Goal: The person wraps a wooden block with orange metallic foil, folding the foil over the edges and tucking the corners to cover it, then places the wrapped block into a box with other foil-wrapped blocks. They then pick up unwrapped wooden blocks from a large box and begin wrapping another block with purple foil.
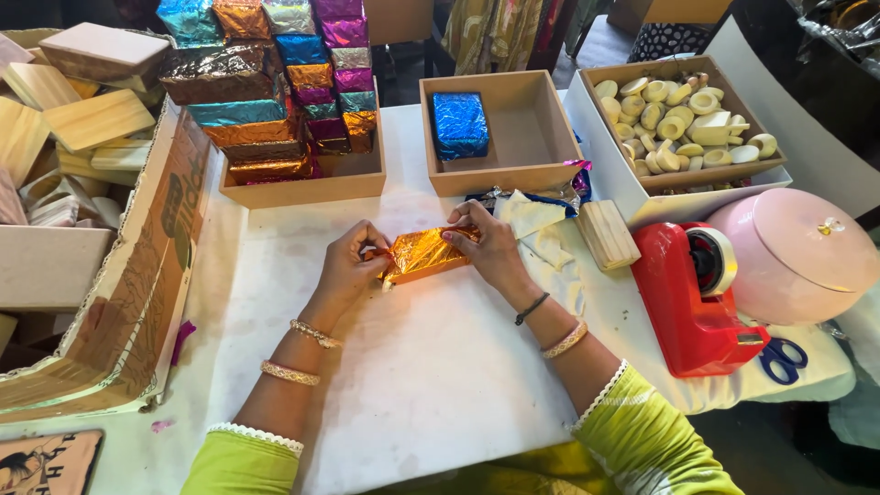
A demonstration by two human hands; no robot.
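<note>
Orange foil block flat on white table, centre, w/ both hands on it. Left hand pinching foil at left end, fingers closed on fold. Right hand over right end, fingers curled, pressing top edge. Blue foil block in open box behind. Bare wood block just right of hands. Red tape dispenser further right, scissors beside it.

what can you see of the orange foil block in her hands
The orange foil block is a small rectangular bar wrapped in shiny, crinkled orange-gold foil. It lies flat on the white table, long side across the view. The left hand pinches the foil at its left end; the right hand presses its right end and top edge.
</note>
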